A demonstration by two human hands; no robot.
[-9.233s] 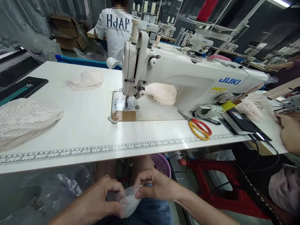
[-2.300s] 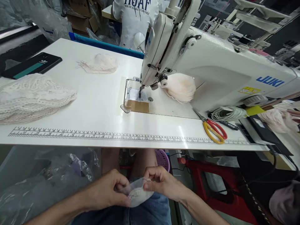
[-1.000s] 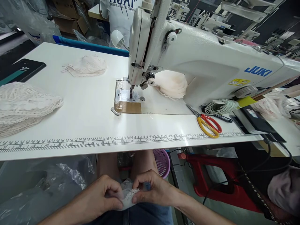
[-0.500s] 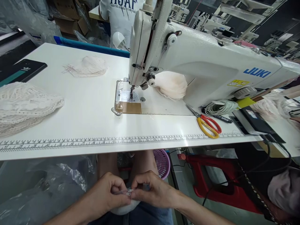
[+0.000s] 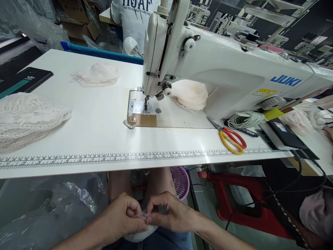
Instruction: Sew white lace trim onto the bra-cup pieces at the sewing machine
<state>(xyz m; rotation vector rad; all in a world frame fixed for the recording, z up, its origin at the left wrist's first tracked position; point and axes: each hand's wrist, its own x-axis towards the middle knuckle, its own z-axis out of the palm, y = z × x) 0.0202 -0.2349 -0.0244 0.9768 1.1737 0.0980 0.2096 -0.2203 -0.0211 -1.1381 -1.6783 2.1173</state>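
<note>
A white piece of fabric (image 5: 139, 236) lies in my lap below the table edge, mostly covered by my hands. My left hand (image 5: 127, 215) pinches its upper edge between thumb and curled fingers. Close beside it, my right hand (image 5: 163, 211) pinches the same edge with thumb and forefinger, the two thumb tips almost meeting. The small bit between the fingertips is too hidden to make out. Above my hands stands a white sewing machine (image 5: 221, 62), its presser foot (image 5: 146, 104) over the needle plate, with no fabric under it.
Lace-edged fabric pieces (image 5: 31, 119) are stacked at the left, near a dark phone-like case (image 5: 26, 81). Scissors (image 5: 230, 139) and coiled cord (image 5: 244, 119) lie at the right. A purple basket (image 5: 180, 182) and red stool (image 5: 223, 198) stand below. A person (image 5: 136, 21) is behind the table.
Both hands stay pinched on the white fabric in my lap. The left hand has shifted slightly to the right, and the fingertips have moved a little over the edge.
</note>
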